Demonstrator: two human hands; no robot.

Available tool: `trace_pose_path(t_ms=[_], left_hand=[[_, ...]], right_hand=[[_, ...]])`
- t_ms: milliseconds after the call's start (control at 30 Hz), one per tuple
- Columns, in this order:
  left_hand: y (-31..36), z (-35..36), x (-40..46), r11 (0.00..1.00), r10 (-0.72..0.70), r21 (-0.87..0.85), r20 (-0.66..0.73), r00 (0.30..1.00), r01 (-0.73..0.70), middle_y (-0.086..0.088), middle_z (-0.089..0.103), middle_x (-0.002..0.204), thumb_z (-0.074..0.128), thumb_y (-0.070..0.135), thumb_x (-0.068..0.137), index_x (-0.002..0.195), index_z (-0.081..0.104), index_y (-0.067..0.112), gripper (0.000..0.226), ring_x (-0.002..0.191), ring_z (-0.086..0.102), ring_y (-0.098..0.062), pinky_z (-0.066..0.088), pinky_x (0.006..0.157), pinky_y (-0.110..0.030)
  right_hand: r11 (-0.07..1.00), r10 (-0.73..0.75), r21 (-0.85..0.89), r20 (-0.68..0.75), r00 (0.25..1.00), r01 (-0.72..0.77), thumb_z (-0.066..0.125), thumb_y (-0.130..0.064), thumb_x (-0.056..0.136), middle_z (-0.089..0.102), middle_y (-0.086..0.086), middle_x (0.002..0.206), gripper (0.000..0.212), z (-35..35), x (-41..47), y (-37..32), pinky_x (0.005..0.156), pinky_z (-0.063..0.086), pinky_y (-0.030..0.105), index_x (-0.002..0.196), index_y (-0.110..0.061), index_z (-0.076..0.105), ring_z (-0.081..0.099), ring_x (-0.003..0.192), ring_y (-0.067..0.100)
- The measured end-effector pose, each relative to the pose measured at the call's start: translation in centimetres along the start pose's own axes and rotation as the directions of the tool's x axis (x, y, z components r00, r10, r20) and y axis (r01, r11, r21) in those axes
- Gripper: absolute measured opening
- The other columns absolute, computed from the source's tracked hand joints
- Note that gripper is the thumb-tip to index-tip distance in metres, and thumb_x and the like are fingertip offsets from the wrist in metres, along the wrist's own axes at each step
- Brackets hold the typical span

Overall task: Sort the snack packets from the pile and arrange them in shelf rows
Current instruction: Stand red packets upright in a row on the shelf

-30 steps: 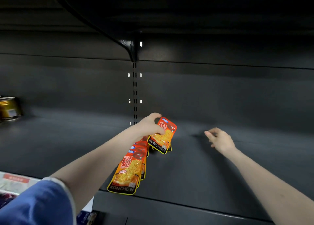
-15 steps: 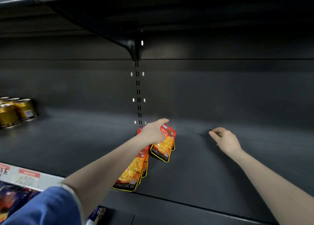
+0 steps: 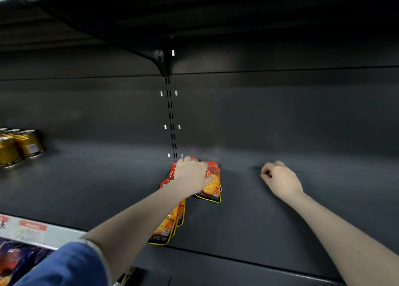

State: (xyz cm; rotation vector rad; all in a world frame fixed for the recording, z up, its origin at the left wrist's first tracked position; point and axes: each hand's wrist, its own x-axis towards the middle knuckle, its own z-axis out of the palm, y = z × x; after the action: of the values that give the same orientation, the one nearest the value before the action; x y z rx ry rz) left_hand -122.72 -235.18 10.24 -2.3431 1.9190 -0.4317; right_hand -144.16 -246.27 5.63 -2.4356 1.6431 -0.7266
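Orange and red snack packets [image 3: 210, 185] with yellow edges lie in a row running from the front of the dark shelf [image 3: 248, 221] to its back. My left hand [image 3: 191, 172] is on the rearmost packet near the back wall, thumb across its face and fingers curled over its far edge. More packets [image 3: 170, 225] lie overlapped under my left forearm, reaching the shelf's front edge. My right hand [image 3: 279, 179] rests on the bare shelf to the right, fingers curled in, holding nothing.
Gold cans [image 3: 20, 146] stand at the far left of the same shelf. A shelf bracket [image 3: 160, 59] and slotted upright are behind the packets, with another shelf overhead. Price labels [image 3: 28, 229] and packaged goods sit lower left.
My left hand has carried the packet further back and laid it down on the rear of the row. My right hand's fingers have curled in. The view has shifted right.
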Motion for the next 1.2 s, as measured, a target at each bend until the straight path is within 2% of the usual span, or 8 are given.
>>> trace_pose_path(t_ms=[267,567,833,1033,1200], left_hand=[[0.3,-0.5,-0.5,0.996,0.009,0.086,-0.043,0.999,-0.005,-0.012,0.06,0.119,0.037,0.053,0.096,0.121,0.055,0.007,0.055,0.114,0.05,-0.03,0.039,0.093,-0.036],[0.2,-0.3,-0.9,0.994,0.011,0.108,-0.041,0.999,-0.007,-0.01,0.062,0.112,0.037,0.054,0.096,0.111,0.058,0.007,0.053,0.105,0.056,-0.028,0.04,0.087,-0.034],[0.6,0.0,-0.9,0.998,0.028,0.063,-0.084,0.996,-0.023,-0.011,0.05,0.124,0.036,0.054,0.096,0.125,0.054,0.008,0.057,0.118,0.042,-0.028,0.036,0.097,-0.036],[2.2,0.5,-1.0,0.998,0.05,0.042,-0.051,0.997,-0.047,-0.011,0.052,0.129,0.033,0.058,0.095,0.128,0.052,0.011,0.061,0.121,0.041,-0.028,0.032,0.102,-0.038],[2.6,0.3,-1.0,0.997,0.058,-0.053,0.0,0.998,-0.058,-0.014,0.048,0.132,0.039,0.048,0.095,0.132,0.048,0.015,0.05,0.122,0.043,-0.031,0.036,0.099,-0.038]], right_hand=[[0.997,-0.057,-0.059,-0.019,0.998,0.056,0.05,-0.024,0.094,0.047,0.003,0.095,0.017,0.1,-0.1,0.0,0.077,0.046,0.032,0.102,-0.014,0.062,0.055,0.094,0.028],[0.992,-0.067,-0.104,-0.018,0.998,0.065,0.048,-0.025,0.096,0.051,0.005,0.102,0.019,0.0,-0.2,-0.1,0.078,0.047,0.032,0.105,-0.015,0.061,0.055,0.095,0.026],[0.992,-0.064,-0.113,-0.019,0.998,0.061,0.045,-0.025,0.097,0.052,0.006,0.104,0.021,-0.2,-0.6,-0.5,0.079,0.047,0.034,0.106,-0.014,0.06,0.052,0.098,0.026],[0.991,-0.067,-0.118,-0.018,0.998,0.064,0.044,-0.024,0.097,0.052,0.005,0.105,0.021,-0.2,-0.6,-0.5,0.079,0.046,0.033,0.106,-0.014,0.06,0.052,0.098,0.025],[0.992,-0.067,-0.112,-0.021,0.998,0.064,0.044,-0.024,0.097,0.051,0.005,0.104,0.021,-0.3,-0.6,-0.5,0.078,0.046,0.033,0.106,-0.014,0.06,0.052,0.099,0.025]])
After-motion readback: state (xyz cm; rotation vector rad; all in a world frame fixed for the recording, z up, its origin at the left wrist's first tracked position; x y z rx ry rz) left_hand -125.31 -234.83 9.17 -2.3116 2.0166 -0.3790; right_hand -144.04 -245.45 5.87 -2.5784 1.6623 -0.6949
